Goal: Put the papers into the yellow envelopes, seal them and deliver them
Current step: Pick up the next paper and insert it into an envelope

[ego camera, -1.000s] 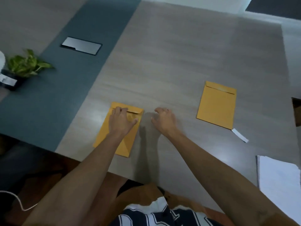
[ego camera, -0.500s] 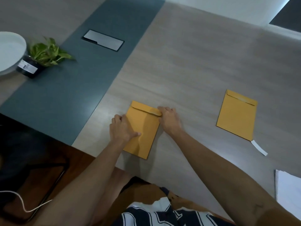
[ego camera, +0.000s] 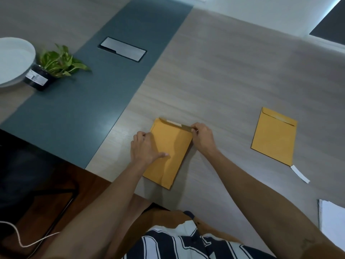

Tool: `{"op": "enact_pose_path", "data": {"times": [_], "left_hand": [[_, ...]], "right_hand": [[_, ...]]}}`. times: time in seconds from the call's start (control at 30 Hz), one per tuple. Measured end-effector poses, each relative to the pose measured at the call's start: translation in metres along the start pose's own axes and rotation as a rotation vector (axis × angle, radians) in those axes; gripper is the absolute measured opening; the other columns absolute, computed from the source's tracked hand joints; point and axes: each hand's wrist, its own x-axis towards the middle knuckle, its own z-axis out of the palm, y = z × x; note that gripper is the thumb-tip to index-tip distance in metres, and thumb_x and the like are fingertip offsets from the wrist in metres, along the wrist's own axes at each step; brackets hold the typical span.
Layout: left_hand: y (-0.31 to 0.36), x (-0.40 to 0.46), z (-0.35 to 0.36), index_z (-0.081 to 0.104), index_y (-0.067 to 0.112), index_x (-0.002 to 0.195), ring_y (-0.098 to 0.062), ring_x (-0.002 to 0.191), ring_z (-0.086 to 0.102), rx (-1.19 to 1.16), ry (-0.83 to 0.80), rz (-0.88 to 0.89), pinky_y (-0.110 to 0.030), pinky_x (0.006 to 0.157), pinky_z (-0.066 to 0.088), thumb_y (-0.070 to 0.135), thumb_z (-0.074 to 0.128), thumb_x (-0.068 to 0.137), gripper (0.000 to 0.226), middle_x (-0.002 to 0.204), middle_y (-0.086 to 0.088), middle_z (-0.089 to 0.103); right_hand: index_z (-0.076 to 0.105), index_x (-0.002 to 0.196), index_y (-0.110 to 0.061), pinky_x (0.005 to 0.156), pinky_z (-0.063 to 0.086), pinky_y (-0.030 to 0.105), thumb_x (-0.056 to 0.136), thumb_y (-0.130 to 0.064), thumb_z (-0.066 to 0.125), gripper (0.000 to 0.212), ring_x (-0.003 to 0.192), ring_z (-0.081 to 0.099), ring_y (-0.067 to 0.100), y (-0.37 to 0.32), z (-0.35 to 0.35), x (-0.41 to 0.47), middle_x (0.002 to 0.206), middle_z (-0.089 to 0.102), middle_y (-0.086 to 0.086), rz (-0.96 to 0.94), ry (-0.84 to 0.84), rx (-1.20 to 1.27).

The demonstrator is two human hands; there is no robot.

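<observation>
Long office table, wood-grain with a blue-grey centre strip

The pale grey wood-grain table (ego camera: 233, 75) carries a matte blue-grey strip (ego camera: 89, 109) with a metal cable hatch (ego camera: 123, 51). A potted plant (ego camera: 54, 66) stands beside a white bowl (ego camera: 13, 60). Dark wooden floor (ego camera: 56, 187) shows below, with a white cable (ego camera: 20, 238).

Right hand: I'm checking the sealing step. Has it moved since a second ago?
Yes. The right hand has moved left, away from the far envelope, and now pinches the near envelope at its top right corner.
</observation>
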Motion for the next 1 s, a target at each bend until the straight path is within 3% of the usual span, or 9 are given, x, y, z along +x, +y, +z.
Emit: {"op": "enact_pose_path", "data": {"times": [0.17,0.33,0.43,0.67,0.8,1.0], "left_hand": [[0.022,0.001,-0.001,0.038,0.024,0.142,-0.023,0.122,0.039,0.010,-0.054,0.136,-0.035,0.099,0.039,0.073,0.077,0.057,0.106,0.133,-0.005,0.041],[0.058,-0.007,0.013,0.040,0.025,0.143,-0.022,0.118,0.040,0.113,-0.093,0.313,-0.033,0.097,0.038,0.073,0.073,0.063,0.099,0.126,-0.002,0.045],[0.086,-0.013,0.027,0.040,0.025,0.145,-0.022,0.121,0.040,0.107,-0.140,0.399,-0.033,0.100,0.039,0.069,0.073,0.069,0.094,0.128,-0.002,0.047],[0.154,-0.029,0.057,0.050,0.020,0.136,-0.020,0.126,0.038,0.126,-0.171,0.625,-0.032,0.100,0.034,0.057,0.071,0.078,0.072,0.135,0.001,0.045],[0.187,-0.042,0.073,0.045,0.017,0.141,-0.022,0.133,0.035,0.152,-0.189,0.702,-0.036,0.105,0.032,0.054,0.071,0.081,0.075,0.146,0.001,0.041],[0.212,-0.058,0.095,0.048,0.014,0.135,-0.023,0.125,0.039,0.268,-0.215,0.697,-0.035,0.101,0.034,0.062,0.070,0.076,0.079,0.140,-0.001,0.042]], "right_hand": [[0.058,0.102,-0.009,0.075,0.049,0.039,0.100,-0.010,0.041,0.017,0.086,0.058,0.025,0.023,-0.019,-0.013,0.093,0.062,0.008,0.150,0.001,0.081],[0.057,0.110,-0.006,0.077,0.048,0.037,0.099,-0.009,0.042,0.019,0.087,0.058,0.026,0.065,-0.045,-0.035,0.097,0.064,0.012,0.266,0.061,0.075],[0.057,0.115,-0.007,0.071,0.047,0.035,0.097,-0.011,0.045,0.022,0.082,0.059,0.025,0.090,-0.058,-0.056,0.089,0.064,0.009,0.327,0.095,0.076],[0.057,0.113,-0.016,0.063,0.045,0.033,0.095,-0.023,0.046,0.023,0.085,0.062,0.028,0.139,-0.087,-0.105,0.090,0.066,0.009,0.438,0.135,-0.082],[0.059,0.113,-0.016,0.068,0.049,0.035,0.093,-0.026,0.049,0.025,0.093,0.059,0.029,0.156,-0.099,-0.130,0.097,0.066,0.010,0.494,0.138,-0.164],[0.061,0.115,-0.016,0.080,0.048,0.039,0.091,-0.028,0.051,0.029,0.105,0.053,0.029,0.176,-0.107,-0.157,0.107,0.064,0.009,0.527,0.110,-0.304]]}}
